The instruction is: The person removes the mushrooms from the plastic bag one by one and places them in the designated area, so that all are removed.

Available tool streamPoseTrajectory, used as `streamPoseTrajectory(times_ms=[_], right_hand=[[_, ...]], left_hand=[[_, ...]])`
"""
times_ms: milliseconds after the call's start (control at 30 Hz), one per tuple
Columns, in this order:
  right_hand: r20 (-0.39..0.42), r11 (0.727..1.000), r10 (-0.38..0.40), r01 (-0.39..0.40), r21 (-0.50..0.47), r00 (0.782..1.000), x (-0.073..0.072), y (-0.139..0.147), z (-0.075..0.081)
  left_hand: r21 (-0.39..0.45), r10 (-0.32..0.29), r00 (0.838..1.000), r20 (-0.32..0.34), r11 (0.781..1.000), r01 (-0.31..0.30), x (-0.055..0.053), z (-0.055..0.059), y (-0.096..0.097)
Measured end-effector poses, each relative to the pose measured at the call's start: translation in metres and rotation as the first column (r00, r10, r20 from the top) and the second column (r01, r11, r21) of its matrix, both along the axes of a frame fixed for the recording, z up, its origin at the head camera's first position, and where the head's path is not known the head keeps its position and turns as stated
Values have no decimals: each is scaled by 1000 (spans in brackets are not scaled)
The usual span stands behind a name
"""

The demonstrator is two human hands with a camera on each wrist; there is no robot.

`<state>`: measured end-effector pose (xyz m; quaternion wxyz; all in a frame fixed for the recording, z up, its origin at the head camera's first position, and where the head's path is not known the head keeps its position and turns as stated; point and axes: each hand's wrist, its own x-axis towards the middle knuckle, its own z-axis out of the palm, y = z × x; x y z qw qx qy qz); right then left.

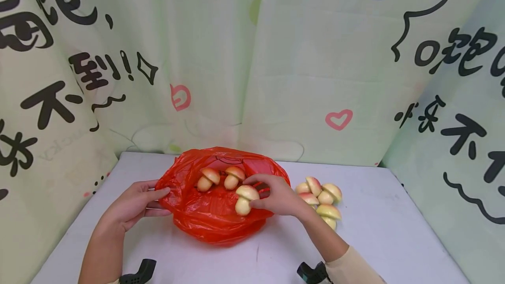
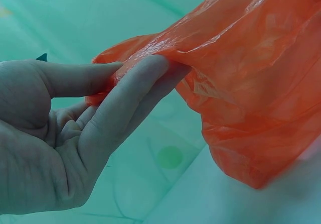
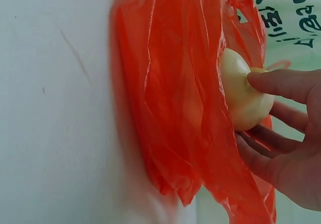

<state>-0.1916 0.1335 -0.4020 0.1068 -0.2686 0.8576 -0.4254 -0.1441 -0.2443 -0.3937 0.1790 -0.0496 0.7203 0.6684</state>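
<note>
With the right hand (image 1: 274,194), pinched a pale yellow mushroom (image 1: 245,198) between thumb and fingers, just inside the mouth of the red bag (image 1: 218,231), cap toward its far side and stem toward its near edge. Could not tell about contact with the plastic there. With the left hand (image 1: 138,203), gripped the rim of the red bag at its left side, catching the plastic between thumb and fingers. Saw two orange-capped mushrooms (image 1: 208,179) lying close together inside the red bag, toward its back wall. Found, to the right of the red bag and partly hidden by the right forearm (image 1: 321,233), a crowded cluster of mushrooms (image 1: 325,198) with yellow and pinkish caps. Saw the white table (image 1: 394,231) beneath the red bag. Noted a black wrist device (image 1: 140,271) at its near left, and a beige sleeve (image 1: 355,266) at its near right. Saw a pale curtain (image 1: 307,56) behind the red bag, printed with black characters.
</note>
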Motion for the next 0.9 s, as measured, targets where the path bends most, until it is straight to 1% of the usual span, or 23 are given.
streamPoseTrajectory(times_ms=[100, 333, 600, 800, 900], right_hand=[[4, 1000, -12, 12, -5, 1000, 2, 6, 0], [60, 997, -81, 81, -9, 995, 10, 22, 3], [40, 994, -101, 102, -37, 994, 17, 41, 5], [49, 993, -99, 102, -60, 994, 21, 55, 6], [40, 992, -103, 106, -75, 994, 24, 63, 7]], left_hand=[[-10, 4, 1000, 2, 1000, -4, 0, -1, 1], [-6, 1, 1000, 4, 1000, -1, -1, -2, 0], [-5, 8, 1000, 12, 1000, -8, -1, -1, 0], [-7, 11, 1000, 11, 1000, -11, 0, -1, 0], [-5, 11, 1000, 11, 1000, -11, -1, -1, 0]])
